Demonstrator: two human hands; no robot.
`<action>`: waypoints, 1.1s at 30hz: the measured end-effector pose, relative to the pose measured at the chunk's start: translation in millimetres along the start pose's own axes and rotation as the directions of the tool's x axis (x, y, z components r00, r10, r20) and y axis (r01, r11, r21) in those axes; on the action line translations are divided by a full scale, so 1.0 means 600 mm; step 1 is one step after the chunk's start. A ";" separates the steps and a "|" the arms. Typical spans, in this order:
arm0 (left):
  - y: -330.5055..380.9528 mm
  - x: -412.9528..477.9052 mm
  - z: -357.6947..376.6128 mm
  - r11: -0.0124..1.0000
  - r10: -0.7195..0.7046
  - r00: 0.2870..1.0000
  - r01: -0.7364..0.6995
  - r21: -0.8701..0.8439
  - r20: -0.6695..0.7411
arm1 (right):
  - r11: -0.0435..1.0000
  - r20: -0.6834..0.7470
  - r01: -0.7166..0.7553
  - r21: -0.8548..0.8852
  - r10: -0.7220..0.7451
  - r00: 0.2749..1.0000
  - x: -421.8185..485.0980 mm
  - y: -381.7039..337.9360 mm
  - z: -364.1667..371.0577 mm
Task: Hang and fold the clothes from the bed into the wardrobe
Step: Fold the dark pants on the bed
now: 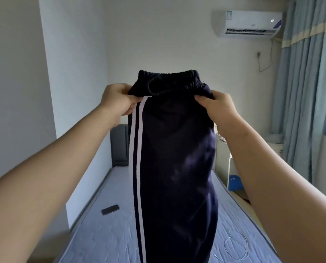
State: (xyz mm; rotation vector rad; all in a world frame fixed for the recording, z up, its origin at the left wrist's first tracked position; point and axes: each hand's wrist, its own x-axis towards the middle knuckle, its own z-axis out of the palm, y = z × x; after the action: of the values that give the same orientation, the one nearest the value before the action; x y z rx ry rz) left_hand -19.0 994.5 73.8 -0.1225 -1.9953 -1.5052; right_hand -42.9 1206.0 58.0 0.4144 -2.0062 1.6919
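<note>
From the head view, a pair of dark navy trousers (174, 158) with two white side stripes hangs upright in mid-air above the bed (105, 238), held up by the elastic waistband. The left hand (118, 100) pinches the waistband's left edge with curled fingers; the right hand (216, 105) grips its right edge the same way. The trouser legs run out of the bottom of the frame, so their ends are hidden. The garment covers most of the grey headboard (119, 145). A dark phone (110, 209) and a thin white cable (236, 243) lie on the mattress. The wardrobe is out of view.
</note>
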 end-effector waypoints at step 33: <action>-0.214 0.085 -0.043 0.833 -0.515 0.841 0.537 -0.134 0.166 | 0.915 0.125 -0.296 -0.274 0.339 0.932 0.053 0.140 0.207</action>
State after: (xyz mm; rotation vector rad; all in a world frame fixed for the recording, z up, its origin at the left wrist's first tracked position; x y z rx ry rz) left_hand -104.2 912.4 -2.7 0.3002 -2.0944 -2.0657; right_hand -133.8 1102.5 -9.5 0.1495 -2.4912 1.5946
